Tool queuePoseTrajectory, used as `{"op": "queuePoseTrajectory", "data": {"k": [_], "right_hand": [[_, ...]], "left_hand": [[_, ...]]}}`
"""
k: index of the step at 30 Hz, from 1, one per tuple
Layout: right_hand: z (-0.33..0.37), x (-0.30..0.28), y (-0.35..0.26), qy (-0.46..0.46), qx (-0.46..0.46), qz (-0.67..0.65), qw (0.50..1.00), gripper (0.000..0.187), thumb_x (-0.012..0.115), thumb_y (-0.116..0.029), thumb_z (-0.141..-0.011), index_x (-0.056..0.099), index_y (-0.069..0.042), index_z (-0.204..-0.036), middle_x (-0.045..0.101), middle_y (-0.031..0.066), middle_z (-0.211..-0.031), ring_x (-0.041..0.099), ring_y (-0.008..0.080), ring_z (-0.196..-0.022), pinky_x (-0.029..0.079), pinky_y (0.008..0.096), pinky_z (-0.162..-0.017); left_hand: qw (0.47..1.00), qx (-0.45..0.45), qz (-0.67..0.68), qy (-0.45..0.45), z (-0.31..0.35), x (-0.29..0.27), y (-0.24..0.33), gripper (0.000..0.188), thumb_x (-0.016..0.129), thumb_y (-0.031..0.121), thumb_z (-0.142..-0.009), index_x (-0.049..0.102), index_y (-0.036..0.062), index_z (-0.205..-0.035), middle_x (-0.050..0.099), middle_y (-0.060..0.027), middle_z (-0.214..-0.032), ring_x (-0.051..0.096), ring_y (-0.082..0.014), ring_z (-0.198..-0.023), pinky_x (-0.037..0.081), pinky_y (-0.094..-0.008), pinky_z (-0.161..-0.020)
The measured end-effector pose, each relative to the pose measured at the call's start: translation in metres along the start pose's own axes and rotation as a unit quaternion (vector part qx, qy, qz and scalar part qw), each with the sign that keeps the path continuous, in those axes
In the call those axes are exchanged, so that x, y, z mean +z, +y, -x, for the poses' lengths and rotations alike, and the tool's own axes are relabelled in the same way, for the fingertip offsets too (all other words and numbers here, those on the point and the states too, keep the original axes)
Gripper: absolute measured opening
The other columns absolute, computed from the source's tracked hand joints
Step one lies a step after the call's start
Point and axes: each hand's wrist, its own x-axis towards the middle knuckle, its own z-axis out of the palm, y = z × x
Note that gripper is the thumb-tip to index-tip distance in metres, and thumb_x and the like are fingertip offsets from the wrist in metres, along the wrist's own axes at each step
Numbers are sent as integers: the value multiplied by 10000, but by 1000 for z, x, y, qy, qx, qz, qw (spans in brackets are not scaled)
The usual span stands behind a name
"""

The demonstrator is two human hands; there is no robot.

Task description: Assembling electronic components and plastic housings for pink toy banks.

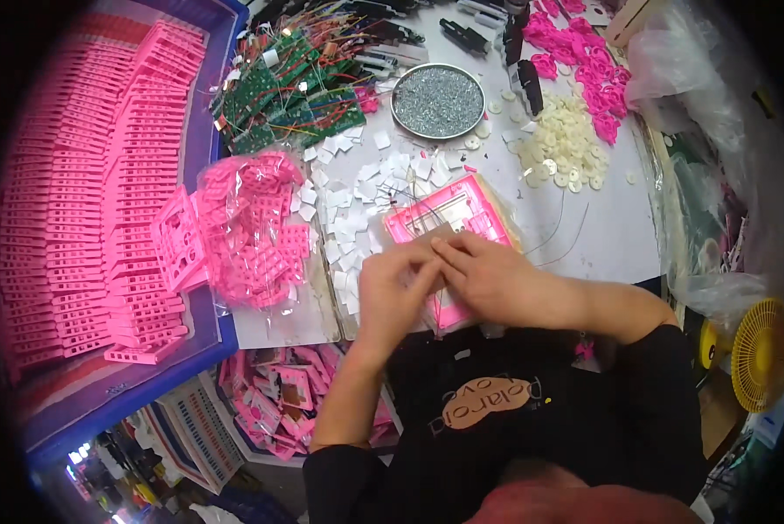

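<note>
Fingers (422,275) of both hands meet in the head view; on the left hand (393,286) thumb and forefinger are drawn narrow, almost tip to tip, and on the right hand (490,281) the fingers bend together toward them; I cannot tell whether either hand grips anything between its tips.

Beneath them, on the white tabletop (628,231) before the person's chest, lies a pink rectangular housing (491,210); its far edge climbs to the right, and its left side slants from upper left to lower right, so it sits turned askew to the body; its long axis seems to follow that side, though the hands hide too much to be sure; thin wires (418,199) cross its upper left.

White squares (348,196) scatter to its left, near a clear bag of pink parts (252,227); beyond stands a round tin (393,103) of small metallic pieces; cream discs (571,144) heap to the upper right.
</note>
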Motion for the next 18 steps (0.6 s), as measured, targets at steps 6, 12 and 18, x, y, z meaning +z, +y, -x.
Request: {"op": "queuePoseTrajectory", "data": {"k": [6,12,18], "right_hand": [[15,-42,84,136,84,-453,877,190,670,-165,-867,704,-9,-969,704,96,-880,674,240,-808,542,381,-794],[11,-98,223,602,135,-385,686,593,683,-190,-902,484,-12,-1432,590,89,-1314,559,193,-1201,467,364,-1004],[-30,-92,194,426,73,-536,725,512,694,-205,-906,447,-38,-1323,526,81,-1139,497,171,-1033,428,349,-865]], "left_hand": [[987,51,-154,12,16,15,-7,107,761,82,-812,654,84,-804,700,2,-881,644,-162,-797,320,-353,-828],[959,135,-249,29,32,22,-7,91,730,82,-835,643,107,-844,703,6,-1017,651,-166,-985,274,-435,-915],[936,151,-318,29,44,22,-16,103,730,81,-831,643,103,-882,705,9,-1082,646,-160,-1033,267,-439,-946]]}}
